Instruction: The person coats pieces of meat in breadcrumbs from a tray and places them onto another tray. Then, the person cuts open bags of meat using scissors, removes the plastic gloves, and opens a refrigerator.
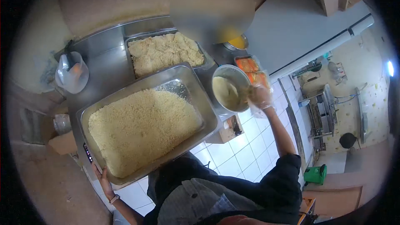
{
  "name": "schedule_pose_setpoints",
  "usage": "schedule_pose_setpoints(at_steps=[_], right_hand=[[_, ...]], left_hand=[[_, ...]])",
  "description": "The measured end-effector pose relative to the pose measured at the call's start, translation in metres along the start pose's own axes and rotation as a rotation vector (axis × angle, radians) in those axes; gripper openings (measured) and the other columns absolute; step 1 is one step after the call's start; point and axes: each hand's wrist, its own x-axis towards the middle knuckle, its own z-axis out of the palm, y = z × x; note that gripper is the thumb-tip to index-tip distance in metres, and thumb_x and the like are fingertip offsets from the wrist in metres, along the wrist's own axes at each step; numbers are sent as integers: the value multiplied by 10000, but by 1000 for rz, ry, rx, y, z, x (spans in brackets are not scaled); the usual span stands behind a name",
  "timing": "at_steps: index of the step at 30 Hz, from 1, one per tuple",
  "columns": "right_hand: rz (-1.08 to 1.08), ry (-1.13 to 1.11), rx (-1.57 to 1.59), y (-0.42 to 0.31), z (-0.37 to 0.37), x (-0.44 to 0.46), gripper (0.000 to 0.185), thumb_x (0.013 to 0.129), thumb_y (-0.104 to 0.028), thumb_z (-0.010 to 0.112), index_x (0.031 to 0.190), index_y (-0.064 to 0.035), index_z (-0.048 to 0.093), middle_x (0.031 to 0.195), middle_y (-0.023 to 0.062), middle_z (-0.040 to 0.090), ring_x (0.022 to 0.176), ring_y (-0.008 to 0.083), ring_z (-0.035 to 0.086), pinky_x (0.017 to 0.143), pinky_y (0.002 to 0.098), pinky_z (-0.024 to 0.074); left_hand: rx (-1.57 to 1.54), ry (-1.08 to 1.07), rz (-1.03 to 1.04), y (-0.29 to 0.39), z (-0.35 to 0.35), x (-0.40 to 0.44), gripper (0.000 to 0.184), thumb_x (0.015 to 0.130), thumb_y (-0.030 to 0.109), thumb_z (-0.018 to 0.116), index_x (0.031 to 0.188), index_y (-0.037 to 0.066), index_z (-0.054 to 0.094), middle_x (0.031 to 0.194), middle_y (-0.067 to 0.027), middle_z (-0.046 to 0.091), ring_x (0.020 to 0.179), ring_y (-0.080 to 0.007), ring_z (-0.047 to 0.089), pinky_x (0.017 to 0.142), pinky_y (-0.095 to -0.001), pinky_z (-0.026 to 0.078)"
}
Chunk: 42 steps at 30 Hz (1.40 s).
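Observation:
A large metal tray (210, 123) holds a broad bed of pale breadcrumbs (143, 131). My left hand (103, 181), bare with a band at the wrist, grips the tray's near left corner. My right hand (259, 96) wears a clear plastic glove and is at the right rim of a round metal pot (215, 73). Its fingers look bunched, but blur and the glove hide what they hold. Inside the pot lies a pale, creamy mass (225, 88). Behind the large tray, a second metal tray (132, 71) is filled with crumb-coated pieces (164, 52).
A translucent plastic jug (77, 79) stands at the counter's left end. Beyond the pot are packs of orange food (248, 66) and a bowl of yellow liquid (236, 42). A blurred shape hangs over the back. Below right are tiled floor (246, 150) and a green bin (314, 175).

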Motion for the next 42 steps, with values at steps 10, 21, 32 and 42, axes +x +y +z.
schedule_pose_setpoints(at_steps=[10,21,32,42], right_hand=[[-604,-131,-162,-152,-82,-37,301,779,-267,533,1014,-78,538,931,142,577,809,268,570,665,382,460],[-1026,-1094,985,-309,52,-79,396,847,-306,481,1176,-87,455,1234,131,458,1105,220,461,938,361,363],[-1400,-108,504,-523,107,-148,472,836,-302,522,1224,-51,428,1218,170,430,1156,302,378,1002,400,274],[-1056,-1382,518,-445,124,-63,558,875,-427,413,1283,-52,349,1338,136,316,1221,292,323,1009,391,277]], left_hand=[[-112,-36,12,15,18,-1,536,811,69,540,1296,54,314,1315,-92,318,1173,-166,321,956,-259,276],[25,-33,110,68,40,-7,427,776,6,528,1176,68,392,1121,-47,450,1070,-145,388,925,-259,287],[16,-88,114,67,37,-6,405,784,48,531,1167,67,401,1126,-32,425,1102,-145,366,950,-258,253],[13,-73,147,51,34,0,390,770,-19,523,1129,81,406,1019,-20,472,1002,-117,424,867,-241,327]])
